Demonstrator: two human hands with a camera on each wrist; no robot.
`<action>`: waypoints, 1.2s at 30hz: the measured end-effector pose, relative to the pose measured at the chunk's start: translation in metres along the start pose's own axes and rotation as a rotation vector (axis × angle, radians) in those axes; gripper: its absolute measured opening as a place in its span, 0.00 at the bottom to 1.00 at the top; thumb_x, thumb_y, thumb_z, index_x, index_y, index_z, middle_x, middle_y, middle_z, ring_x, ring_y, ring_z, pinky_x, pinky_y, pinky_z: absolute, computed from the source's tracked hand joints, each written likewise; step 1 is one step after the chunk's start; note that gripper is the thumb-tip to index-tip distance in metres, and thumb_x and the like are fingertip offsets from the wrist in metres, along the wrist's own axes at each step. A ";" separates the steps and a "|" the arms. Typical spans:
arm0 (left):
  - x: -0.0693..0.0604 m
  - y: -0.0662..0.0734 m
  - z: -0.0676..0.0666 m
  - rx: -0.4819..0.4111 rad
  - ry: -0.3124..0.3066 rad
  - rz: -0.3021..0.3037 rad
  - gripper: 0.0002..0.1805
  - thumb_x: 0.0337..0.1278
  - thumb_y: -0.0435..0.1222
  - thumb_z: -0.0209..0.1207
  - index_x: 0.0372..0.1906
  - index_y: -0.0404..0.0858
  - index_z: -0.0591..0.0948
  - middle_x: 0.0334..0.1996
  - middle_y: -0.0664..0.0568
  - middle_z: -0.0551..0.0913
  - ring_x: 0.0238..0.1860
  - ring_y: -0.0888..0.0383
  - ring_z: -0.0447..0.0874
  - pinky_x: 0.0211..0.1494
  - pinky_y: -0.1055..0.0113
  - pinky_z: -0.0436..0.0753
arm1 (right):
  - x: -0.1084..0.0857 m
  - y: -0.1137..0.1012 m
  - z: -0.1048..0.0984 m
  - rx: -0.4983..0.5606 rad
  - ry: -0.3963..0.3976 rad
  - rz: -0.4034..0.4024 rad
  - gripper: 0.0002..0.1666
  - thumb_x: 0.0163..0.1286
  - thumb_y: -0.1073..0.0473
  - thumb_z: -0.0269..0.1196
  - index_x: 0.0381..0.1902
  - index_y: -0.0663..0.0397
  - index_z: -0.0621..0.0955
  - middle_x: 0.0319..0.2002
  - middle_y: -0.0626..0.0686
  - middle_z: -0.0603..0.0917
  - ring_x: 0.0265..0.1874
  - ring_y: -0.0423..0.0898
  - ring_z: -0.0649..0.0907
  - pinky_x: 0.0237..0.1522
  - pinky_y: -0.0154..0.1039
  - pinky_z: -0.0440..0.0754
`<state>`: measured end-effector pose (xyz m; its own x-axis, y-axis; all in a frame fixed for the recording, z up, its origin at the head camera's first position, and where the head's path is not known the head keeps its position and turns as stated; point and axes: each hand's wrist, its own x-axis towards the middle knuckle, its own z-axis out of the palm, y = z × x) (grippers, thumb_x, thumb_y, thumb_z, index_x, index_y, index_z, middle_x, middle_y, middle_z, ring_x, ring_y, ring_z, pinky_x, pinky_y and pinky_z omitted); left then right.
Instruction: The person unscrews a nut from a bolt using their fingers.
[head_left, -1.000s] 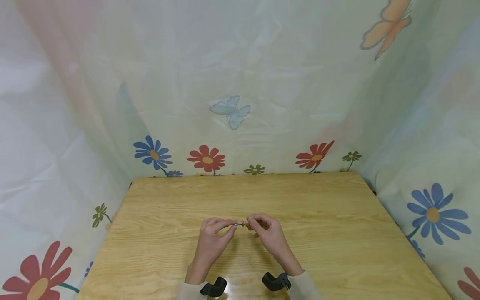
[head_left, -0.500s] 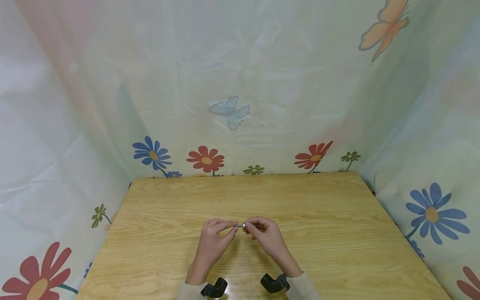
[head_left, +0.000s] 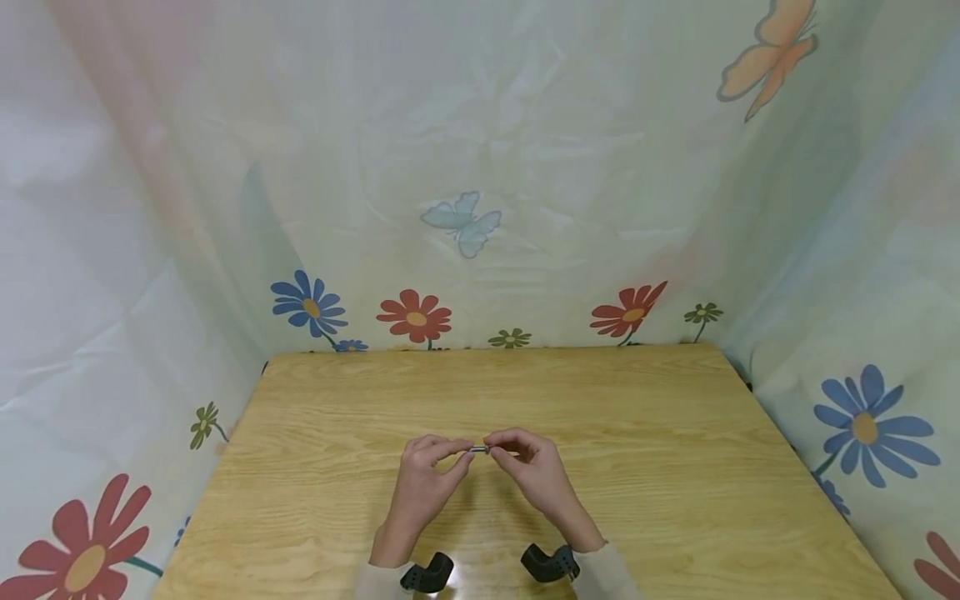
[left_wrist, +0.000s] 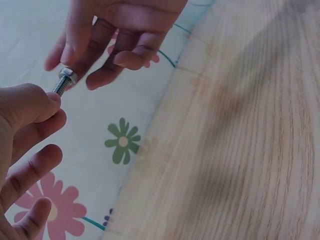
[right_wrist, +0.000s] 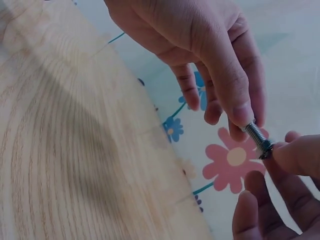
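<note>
A small silver threaded bolt [head_left: 478,449] lies level between both hands above the wooden table [head_left: 675,467]. My left hand [head_left: 426,487] pinches its plain threaded end between thumb and forefinger. At the other end, a wider hexagonal part [left_wrist: 68,76] sits by the fingertips of my right hand [head_left: 542,477]; I cannot tell whether it is a nut or the head. In the right wrist view, my right thumb [right_wrist: 295,154] touches that part [right_wrist: 266,146], with the forefinger below it. The other fingers of both hands are bent loosely, holding nothing.
A pale cloth [head_left: 570,167] with printed flowers and butterflies hangs behind the table and along both its sides. A black band device [head_left: 429,575] is on the left wrist and another [head_left: 550,564] on the right.
My right fingertips came in from slightly apart to the bolt's end, then shifted their grip, with the forefinger now a little higher. The left hand has stayed nearly still.
</note>
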<state>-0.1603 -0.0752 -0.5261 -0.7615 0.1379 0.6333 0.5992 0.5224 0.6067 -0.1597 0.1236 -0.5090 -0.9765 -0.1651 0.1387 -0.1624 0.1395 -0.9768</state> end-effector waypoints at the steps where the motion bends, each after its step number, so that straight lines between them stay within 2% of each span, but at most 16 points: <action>1: 0.000 0.000 0.000 -0.004 0.002 -0.002 0.10 0.50 0.31 0.76 0.39 0.44 0.93 0.33 0.58 0.91 0.38 0.62 0.88 0.53 0.49 0.80 | 0.000 0.000 0.000 0.007 0.003 -0.020 0.10 0.73 0.61 0.67 0.49 0.58 0.87 0.50 0.59 0.87 0.48 0.41 0.85 0.49 0.34 0.85; 5: 0.001 0.002 0.001 -0.016 0.013 -0.010 0.10 0.50 0.31 0.77 0.39 0.44 0.93 0.33 0.58 0.91 0.39 0.63 0.87 0.53 0.48 0.79 | -0.001 -0.001 -0.002 0.024 0.028 -0.046 0.12 0.75 0.60 0.65 0.51 0.58 0.86 0.52 0.61 0.87 0.48 0.41 0.85 0.49 0.37 0.86; 10: 0.004 0.002 0.002 -0.029 0.031 -0.007 0.11 0.49 0.31 0.77 0.39 0.45 0.93 0.33 0.58 0.91 0.39 0.63 0.87 0.53 0.47 0.80 | 0.001 -0.002 -0.003 0.007 0.070 0.072 0.13 0.75 0.52 0.65 0.47 0.55 0.88 0.44 0.57 0.89 0.42 0.43 0.86 0.43 0.43 0.87; 13: 0.004 0.000 0.004 -0.027 0.036 -0.014 0.10 0.50 0.31 0.77 0.39 0.45 0.93 0.33 0.59 0.91 0.39 0.63 0.87 0.52 0.48 0.80 | 0.003 0.000 -0.003 -0.009 0.057 0.141 0.16 0.75 0.50 0.65 0.44 0.57 0.89 0.39 0.55 0.90 0.39 0.45 0.87 0.41 0.42 0.86; 16: 0.004 0.000 0.005 -0.018 0.034 -0.017 0.11 0.50 0.32 0.77 0.39 0.46 0.93 0.33 0.59 0.91 0.39 0.63 0.86 0.51 0.50 0.80 | 0.002 0.001 -0.002 -0.014 0.031 0.171 0.16 0.74 0.51 0.66 0.43 0.59 0.89 0.39 0.57 0.90 0.39 0.47 0.87 0.41 0.42 0.86; 23: 0.005 0.001 0.006 -0.023 0.014 -0.023 0.10 0.49 0.32 0.77 0.39 0.44 0.93 0.33 0.55 0.91 0.38 0.62 0.86 0.52 0.49 0.80 | 0.002 0.000 -0.005 -0.009 0.009 0.162 0.15 0.74 0.53 0.66 0.47 0.59 0.88 0.42 0.58 0.90 0.40 0.49 0.87 0.41 0.41 0.87; 31: 0.006 0.000 0.007 -0.001 0.002 -0.014 0.11 0.47 0.31 0.78 0.38 0.42 0.93 0.31 0.57 0.90 0.35 0.61 0.86 0.53 0.45 0.80 | 0.005 0.001 -0.006 -0.014 0.007 0.146 0.18 0.73 0.54 0.67 0.51 0.63 0.87 0.45 0.59 0.89 0.39 0.41 0.87 0.42 0.41 0.87; 36: 0.007 -0.002 0.007 0.001 -0.012 -0.025 0.10 0.48 0.31 0.77 0.39 0.41 0.93 0.32 0.56 0.91 0.36 0.62 0.86 0.53 0.45 0.79 | 0.006 0.002 -0.005 -0.025 0.002 0.116 0.15 0.71 0.57 0.69 0.51 0.60 0.87 0.49 0.58 0.88 0.45 0.45 0.86 0.46 0.36 0.86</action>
<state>-0.1683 -0.0696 -0.5258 -0.7790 0.1347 0.6124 0.5798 0.5268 0.6216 -0.1669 0.1278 -0.5096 -0.9892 -0.1441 0.0254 -0.0517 0.1817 -0.9820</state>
